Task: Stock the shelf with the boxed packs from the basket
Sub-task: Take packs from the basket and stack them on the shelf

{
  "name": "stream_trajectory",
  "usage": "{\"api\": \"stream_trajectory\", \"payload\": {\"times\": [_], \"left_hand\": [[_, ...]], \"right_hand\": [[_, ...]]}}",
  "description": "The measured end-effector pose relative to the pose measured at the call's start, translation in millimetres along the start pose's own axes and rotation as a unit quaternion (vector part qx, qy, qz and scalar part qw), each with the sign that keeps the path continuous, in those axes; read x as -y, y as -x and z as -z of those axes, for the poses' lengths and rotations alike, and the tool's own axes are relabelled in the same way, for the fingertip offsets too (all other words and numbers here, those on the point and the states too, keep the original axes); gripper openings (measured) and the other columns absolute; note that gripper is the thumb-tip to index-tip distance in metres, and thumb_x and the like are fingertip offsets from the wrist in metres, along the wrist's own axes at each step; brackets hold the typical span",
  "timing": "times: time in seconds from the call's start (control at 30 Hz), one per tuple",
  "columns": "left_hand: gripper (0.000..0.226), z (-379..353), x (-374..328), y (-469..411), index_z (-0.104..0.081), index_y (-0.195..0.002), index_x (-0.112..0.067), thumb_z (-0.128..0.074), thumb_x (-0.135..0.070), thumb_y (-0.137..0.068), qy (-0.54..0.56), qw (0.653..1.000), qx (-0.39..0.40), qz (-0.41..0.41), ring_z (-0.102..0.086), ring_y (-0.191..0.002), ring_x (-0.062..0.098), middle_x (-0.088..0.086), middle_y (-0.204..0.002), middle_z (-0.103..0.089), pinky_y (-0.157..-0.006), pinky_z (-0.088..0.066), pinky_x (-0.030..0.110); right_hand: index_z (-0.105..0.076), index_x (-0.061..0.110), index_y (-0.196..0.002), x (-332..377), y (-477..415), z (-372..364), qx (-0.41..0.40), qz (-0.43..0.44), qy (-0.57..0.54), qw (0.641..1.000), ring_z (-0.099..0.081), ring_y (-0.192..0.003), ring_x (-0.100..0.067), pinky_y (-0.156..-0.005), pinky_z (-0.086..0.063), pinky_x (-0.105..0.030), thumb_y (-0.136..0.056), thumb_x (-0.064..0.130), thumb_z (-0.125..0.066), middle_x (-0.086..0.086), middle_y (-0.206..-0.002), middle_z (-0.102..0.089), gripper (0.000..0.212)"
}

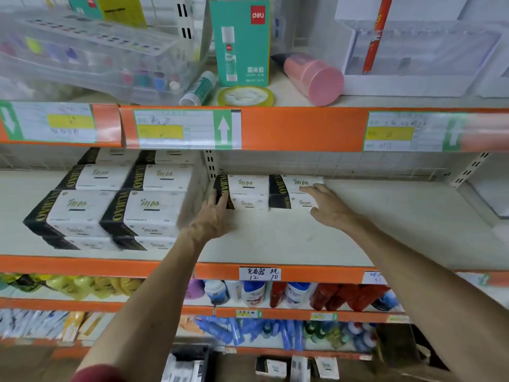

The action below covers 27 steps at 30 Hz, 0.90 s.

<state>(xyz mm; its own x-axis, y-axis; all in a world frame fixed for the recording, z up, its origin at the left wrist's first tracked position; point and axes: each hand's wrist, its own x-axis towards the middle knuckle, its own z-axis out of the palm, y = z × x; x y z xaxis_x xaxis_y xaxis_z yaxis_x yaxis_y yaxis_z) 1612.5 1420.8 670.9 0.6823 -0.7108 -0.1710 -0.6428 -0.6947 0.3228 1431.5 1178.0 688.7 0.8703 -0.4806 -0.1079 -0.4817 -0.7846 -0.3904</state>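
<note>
We have two packs at the far middle of the shelf (pixel 303 238); our left hand (pixel 213 216) grips the left pack (pixel 245 193), our right hand (pixel 325 205) rests flat-fingered on the right pack (pixel 294 191); we should push both back evenly, edges flush.

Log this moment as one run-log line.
stage: placing packs | left hand: holds left pack | right hand: open, fingers on right pack | packs: side by side at shelf back
</note>
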Motion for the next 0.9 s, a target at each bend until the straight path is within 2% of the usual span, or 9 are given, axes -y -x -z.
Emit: {"api": "stream_trajectory", "payload": {"times": [0.13, 0.33, 0.5, 0.63, 0.77, 0.9], "left_hand": [[0.103, 2.6, 3.8, -23.9, 0.005, -0.153, -0.021, -0.07, -0.022, -0.082, 0.002, 1.0, 0.013, 0.02, 0.0, -0.148, 0.032, 0.013, -0.159, 0.013, -0.119, -0.015, 0.04], [0.097, 2.7, 0.0, -42.2, 0.002, -0.153, -0.02, -0.066, -0.019, -0.084, -0.027, 0.999, 0.02, 0.035, 0.001, -0.148, 0.031, 0.013, -0.16, 0.011, -0.119, -0.019, 0.043], [0.097, 1.6, -5.5, -51.0, 0.005, -0.153, -0.021, -0.062, -0.013, -0.083, -0.041, 0.997, 0.012, 0.059, 0.004, -0.148, 0.03, 0.01, -0.16, 0.012, -0.12, -0.016, 0.046], [0.097, 5.8, -10.4, -60.8, 0.005, -0.153, -0.021, -0.064, -0.022, -0.085, -0.044, 0.996, 0.033, 0.067, 0.002, -0.147, 0.033, 0.011, -0.16, 0.01, -0.119, -0.016, 0.048], [0.097, 12.4, -14.9, -49.8, 0.004, -0.153, -0.02, -0.064, -0.023, -0.085, -0.039, 0.996, 0.023, 0.083, 0.0, -0.147, 0.033, 0.009, -0.16, 0.008, -0.117, -0.016, 0.047], [0.096, -2.5, -21.8, -14.6, 0.005, -0.153, -0.014, -0.062, -0.015, -0.084, -0.026, 0.997, -0.049, 0.048, 0.006, -0.148, 0.026, 0.01, -0.161, 0.008, -0.122, -0.006, 0.04]], "right_hand": [[-0.032, 0.025, -0.149, -2.9, -22.9, 0.8, -0.007, 0.003, 0.003, 1.0, -0.021, -0.144, -0.024, -0.115, -0.021, -0.032, -0.087, -0.001, -0.046, -0.004, -0.154, -0.025, 0.069], [-0.03, 0.026, -0.15, -13.2, -39.3, -1.3, -0.011, 0.016, 0.014, 1.0, -0.017, -0.146, -0.024, -0.118, -0.018, -0.033, -0.085, -0.004, -0.045, -0.003, -0.158, -0.02, 0.074], [-0.027, 0.027, -0.151, -13.6, -46.6, -3.0, -0.006, 0.017, 0.024, 1.0, -0.013, -0.147, -0.025, -0.119, -0.019, -0.035, -0.083, -0.005, -0.043, -0.002, -0.16, -0.014, 0.077], [-0.018, 0.028, -0.153, -12.1, -50.3, 7.4, 0.039, 0.015, 0.057, 0.998, -0.011, -0.146, -0.03, -0.117, -0.022, -0.041, -0.085, -0.005, -0.044, -0.001, -0.16, -0.009, 0.08], [-0.009, 0.032, -0.153, -8.2, -50.4, 16.8, 0.085, 0.021, 0.114, 0.99, -0.005, -0.147, -0.032, -0.116, -0.021, -0.053, -0.085, 0.0, -0.048, -0.002, -0.16, -0.006, 0.084], [-0.009, 0.031, -0.153, 1.2, -29.2, 3.3, -0.002, 0.038, 0.109, 0.993, -0.004, -0.148, -0.035, -0.117, -0.019, -0.053, -0.088, 0.013, -0.052, 0.001, -0.162, -0.004, 0.08]]}}
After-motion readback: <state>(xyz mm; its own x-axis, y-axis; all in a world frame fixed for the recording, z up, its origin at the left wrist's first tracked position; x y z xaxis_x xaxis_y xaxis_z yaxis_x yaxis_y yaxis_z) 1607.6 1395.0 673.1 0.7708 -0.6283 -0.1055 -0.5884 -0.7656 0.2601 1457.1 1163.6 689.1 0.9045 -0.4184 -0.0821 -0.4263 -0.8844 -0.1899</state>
